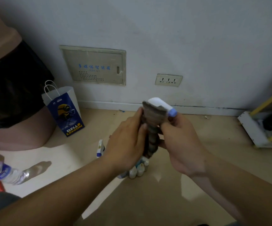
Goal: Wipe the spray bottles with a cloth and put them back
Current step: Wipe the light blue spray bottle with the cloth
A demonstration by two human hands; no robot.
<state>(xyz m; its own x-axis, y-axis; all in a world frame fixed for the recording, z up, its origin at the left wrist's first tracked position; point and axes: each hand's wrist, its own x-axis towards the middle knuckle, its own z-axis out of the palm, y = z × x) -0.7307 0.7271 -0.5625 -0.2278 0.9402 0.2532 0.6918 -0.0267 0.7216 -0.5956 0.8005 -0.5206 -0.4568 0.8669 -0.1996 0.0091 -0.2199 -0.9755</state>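
Note:
A spray bottle with a white trigger head (158,102) and a blue nozzle tip is held up in front of the wall. A grey-brown cloth (153,126) is wrapped round its neck and body and hides most of it. My left hand (127,141) grips the cloth against the bottle from the left. My right hand (182,141) holds the bottle from the right, fingers curled just below the nozzle. Another white spray bottle with a blue tip (100,148) stands on the floor, partly behind my left hand.
Several small white bottles (138,170) stand on the tan floor below my hands. A blue paper bag (65,111) leans near a pink bin (9,98) at left. A clear water bottle (3,172) lies at lower left. A white and yellow rack (265,121) stands at right.

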